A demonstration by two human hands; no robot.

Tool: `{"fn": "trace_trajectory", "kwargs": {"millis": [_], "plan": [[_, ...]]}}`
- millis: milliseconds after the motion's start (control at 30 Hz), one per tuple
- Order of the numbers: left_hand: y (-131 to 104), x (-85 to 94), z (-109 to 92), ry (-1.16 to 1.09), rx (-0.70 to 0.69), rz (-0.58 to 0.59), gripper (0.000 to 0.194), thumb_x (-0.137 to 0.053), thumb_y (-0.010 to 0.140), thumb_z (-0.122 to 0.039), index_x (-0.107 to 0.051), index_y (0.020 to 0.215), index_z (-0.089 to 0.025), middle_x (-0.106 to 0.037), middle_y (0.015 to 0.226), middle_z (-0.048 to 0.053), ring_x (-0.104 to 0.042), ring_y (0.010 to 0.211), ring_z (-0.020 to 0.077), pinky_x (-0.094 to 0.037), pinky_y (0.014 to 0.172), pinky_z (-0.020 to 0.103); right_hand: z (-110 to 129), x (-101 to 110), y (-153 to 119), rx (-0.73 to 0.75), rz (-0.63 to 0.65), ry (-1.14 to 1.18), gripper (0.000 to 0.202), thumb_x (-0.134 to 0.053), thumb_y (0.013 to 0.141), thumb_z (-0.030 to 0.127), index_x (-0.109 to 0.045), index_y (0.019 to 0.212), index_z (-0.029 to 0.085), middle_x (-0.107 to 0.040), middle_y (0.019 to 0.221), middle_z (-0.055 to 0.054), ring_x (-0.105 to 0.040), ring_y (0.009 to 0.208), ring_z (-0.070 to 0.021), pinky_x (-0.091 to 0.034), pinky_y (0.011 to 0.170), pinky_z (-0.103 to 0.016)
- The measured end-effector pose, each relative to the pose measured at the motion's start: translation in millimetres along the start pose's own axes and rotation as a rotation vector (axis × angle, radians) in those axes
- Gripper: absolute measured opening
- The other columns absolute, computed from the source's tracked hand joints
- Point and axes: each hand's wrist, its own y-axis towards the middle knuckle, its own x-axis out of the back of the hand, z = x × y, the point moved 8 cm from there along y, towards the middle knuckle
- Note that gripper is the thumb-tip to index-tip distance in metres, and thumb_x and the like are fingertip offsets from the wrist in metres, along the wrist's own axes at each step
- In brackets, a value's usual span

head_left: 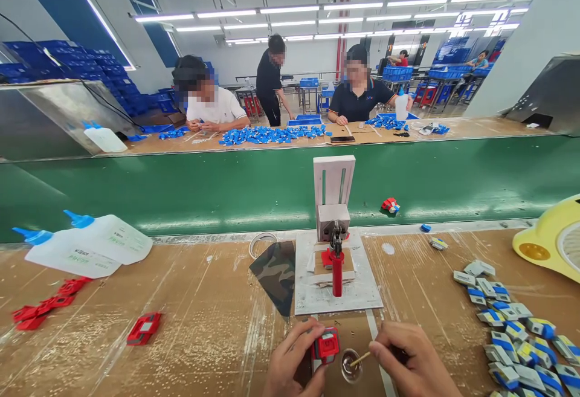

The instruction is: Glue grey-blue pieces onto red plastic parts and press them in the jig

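Note:
At the bottom centre, my left hand (292, 361) is closed around a small red plastic part (327, 345), its hollow side facing up. My right hand (410, 358) pinches a thin wooden stick (361, 359). The stick's tip dips into a small clear dish (351, 365) on the cardboard, which seems to hold a clear liquid. Just beyond my hands stands a white bench fixture with a red-handled toggle clamp (337, 273). Another red part (144, 329) lies alone to the left.
Two white squeeze bottles (109, 240) lie at left near several red parts (49, 303). Many grey, blue and yellow pieces (512, 330) are heaped at right by a yellow fan-like device (553, 240). Beyond the green conveyor (203, 188), people work at a bench with blue parts (272, 135).

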Motion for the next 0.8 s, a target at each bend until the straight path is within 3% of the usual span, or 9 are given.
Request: {"fn": "trace_trajectory", "kwargs": {"millis": [100, 233, 400, 500, 667, 800], "plan": [[-2.2, -2.6, 1.4, 0.045, 0.024, -0.025, 0.036, -0.06, 0.097, -0.047, -0.07, 0.126, -0.028, -0.08, 0.109, 0.012, -0.078, 0.101, 0.0255, -0.063, 0.087, 0.032, -3.9, 10.9, 0.6, -0.132, -0.121, 0.18, 0.064, -0.045, 0.098, 0.067, -0.059, 0.057, 0.02, -0.052, 0.054, 0.003, -0.047, 0.053, -0.0144, -0.036, 0.054, -0.025], [-2.0, -5.1, -0.2, 0.07, -0.001, -0.018, 0.04, -0.056, 0.097, -0.053, -0.071, 0.125, -0.028, -0.08, 0.108, 0.011, -0.079, 0.096, 0.0243, -0.064, 0.084, 0.03, 0.1, 9.2, 3.1, -0.2, -0.254, 0.32, 0.067, -0.049, 0.092, 0.074, -0.057, 0.053, 0.02, -0.047, 0.053, 0.004, -0.044, 0.052, -0.014, -0.036, 0.053, -0.025], [-1.6, -11.6, -4.1, 0.075, -0.025, 0.008, 0.042, -0.05, 0.099, -0.055, -0.071, 0.123, -0.026, -0.081, 0.106, 0.012, -0.079, 0.095, 0.0242, -0.063, 0.087, 0.033, 10.2, -2.8, 10.4, -0.064, -0.214, 0.243, 0.059, -0.052, 0.098, 0.06, -0.066, 0.058, 0.02, -0.057, 0.053, 0.003, -0.049, 0.05, -0.0138, -0.039, 0.051, -0.023], [-1.5, -12.7, -4.7, 0.043, -0.025, 0.01, 0.042, -0.051, 0.099, -0.055, -0.071, 0.122, -0.026, -0.08, 0.107, 0.013, -0.079, 0.096, 0.0246, -0.064, 0.085, 0.032, 16.4, 1.1, 11.7, 0.025, -0.234, 0.154, 0.055, -0.051, 0.101, 0.052, -0.068, 0.06, 0.02, -0.059, 0.052, 0.002, -0.05, 0.048, -0.0131, -0.038, 0.049, -0.022], [-2.4, -9.3, -3.3, 0.057, -0.012, -0.021, 0.039, -0.058, 0.096, -0.052, -0.072, 0.121, -0.026, -0.081, 0.105, 0.012, -0.079, 0.093, 0.0261, -0.064, 0.086, 0.035, 16.6, 13.6, 2.9, 0.063, -0.309, 0.03, 0.06, -0.043, 0.104, 0.053, -0.062, 0.057, 0.02, -0.055, 0.051, 0.002, -0.05, 0.047, -0.0133, -0.037, 0.049, -0.024], [-5.4, 2.7, 0.9, 0.101, 0.032, -0.113, 0.039, -0.054, 0.098, -0.054, -0.074, 0.118, -0.027, -0.081, 0.105, 0.012, -0.08, 0.093, 0.0248, -0.064, 0.082, 0.03, 13.7, 0.4, -3.9, 0.14, -0.221, -0.087, 0.066, -0.033, 0.107, 0.053, -0.059, 0.055, 0.021, -0.056, 0.048, 0.001, -0.048, 0.044, -0.0124, -0.036, 0.047, -0.023]]}}
